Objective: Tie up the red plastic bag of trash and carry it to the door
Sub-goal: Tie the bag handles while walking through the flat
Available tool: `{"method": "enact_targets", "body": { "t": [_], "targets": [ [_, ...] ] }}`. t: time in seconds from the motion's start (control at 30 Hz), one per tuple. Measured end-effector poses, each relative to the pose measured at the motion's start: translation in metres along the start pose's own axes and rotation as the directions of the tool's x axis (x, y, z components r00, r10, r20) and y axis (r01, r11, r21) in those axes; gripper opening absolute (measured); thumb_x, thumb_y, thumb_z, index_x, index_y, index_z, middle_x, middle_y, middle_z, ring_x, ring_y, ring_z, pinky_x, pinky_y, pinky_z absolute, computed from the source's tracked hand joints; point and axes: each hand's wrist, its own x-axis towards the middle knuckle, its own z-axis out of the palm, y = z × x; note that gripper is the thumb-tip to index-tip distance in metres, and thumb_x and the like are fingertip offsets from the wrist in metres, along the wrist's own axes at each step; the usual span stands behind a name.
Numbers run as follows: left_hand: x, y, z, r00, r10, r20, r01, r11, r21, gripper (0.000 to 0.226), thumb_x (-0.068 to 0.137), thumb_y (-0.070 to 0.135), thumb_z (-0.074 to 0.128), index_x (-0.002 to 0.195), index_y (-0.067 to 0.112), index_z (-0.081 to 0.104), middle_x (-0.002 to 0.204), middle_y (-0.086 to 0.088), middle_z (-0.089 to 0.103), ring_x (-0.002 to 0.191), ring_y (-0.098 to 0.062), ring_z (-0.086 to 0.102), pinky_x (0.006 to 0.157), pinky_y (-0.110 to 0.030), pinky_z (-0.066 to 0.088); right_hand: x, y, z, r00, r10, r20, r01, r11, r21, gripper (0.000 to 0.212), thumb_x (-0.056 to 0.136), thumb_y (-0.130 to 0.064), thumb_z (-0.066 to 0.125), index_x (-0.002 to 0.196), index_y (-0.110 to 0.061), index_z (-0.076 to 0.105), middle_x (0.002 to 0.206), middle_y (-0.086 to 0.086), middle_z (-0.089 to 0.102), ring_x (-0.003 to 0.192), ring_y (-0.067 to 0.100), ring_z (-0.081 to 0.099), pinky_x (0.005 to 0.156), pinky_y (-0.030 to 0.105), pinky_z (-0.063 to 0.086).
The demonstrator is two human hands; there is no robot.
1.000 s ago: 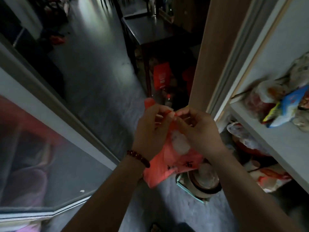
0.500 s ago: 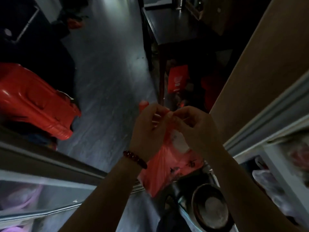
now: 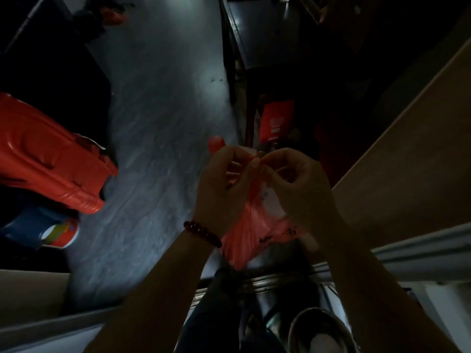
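The red plastic bag (image 3: 251, 233) hangs in front of me, with black print on its side and something white showing through. Both hands pinch its twisted handles at the top. My left hand (image 3: 224, 184), with a dark red bead bracelet on the wrist, grips one handle, whose loose end sticks up above the fingers. My right hand (image 3: 298, 186) holds the other handle right beside it, fingertips nearly touching the left. The knot itself is hidden between the fingers.
A grey floor (image 3: 158, 138) stretches ahead. A red plastic ride-on toy (image 3: 51, 159) sits at left, a dark table (image 3: 257, 31) ahead with a red box (image 3: 276, 121) beneath it. A wooden door panel (image 3: 397, 174) stands at right. A metal bowl (image 3: 318, 332) lies below.
The view has swung left and forward, away from the shelf with packets; the red toy has come into sight. Both hands keep working the bag handles, held at the same height.
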Motion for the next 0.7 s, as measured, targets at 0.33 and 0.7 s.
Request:
{"method": "enact_targets", "body": {
  "t": [0.33, 0.7],
  "targets": [
    [0.108, -0.078, -0.011, 0.998, -0.065, -0.027, 0.066, 0.997, 0.027, 0.003, 0.087, 0.017, 0.059, 0.086, 0.019, 0.061, 0.079, 0.012, 0.062, 0.072, 0.004, 0.062, 0.062, -0.008, 0.046, 0.125, 0.036, 0.042, 0.999, 0.025, 0.034, -0.025, 1.0, -0.01, 0.003, 0.082, -0.02, 0.07, 0.082, -0.022, 0.066, 0.067, -0.011, 0.066, 0.061, -0.005, 0.061, 0.057, 0.007, 0.043],
    [0.291, -0.154, -0.079, 0.995, -0.033, -0.096, 0.035, 0.999, 0.026, 0.009, 0.086, 0.013, 0.062, 0.087, 0.004, 0.062, 0.077, 0.015, 0.06, 0.069, 0.007, 0.061, 0.057, -0.006, 0.044, 0.324, 0.027, 0.123, 0.992, -0.066, 0.103, 0.07, 0.997, -0.035, 0.01, 0.082, -0.017, 0.07, 0.081, -0.026, 0.065, 0.073, -0.011, 0.068, 0.067, 0.003, 0.067, 0.062, 0.019, 0.053]
  ]
}}
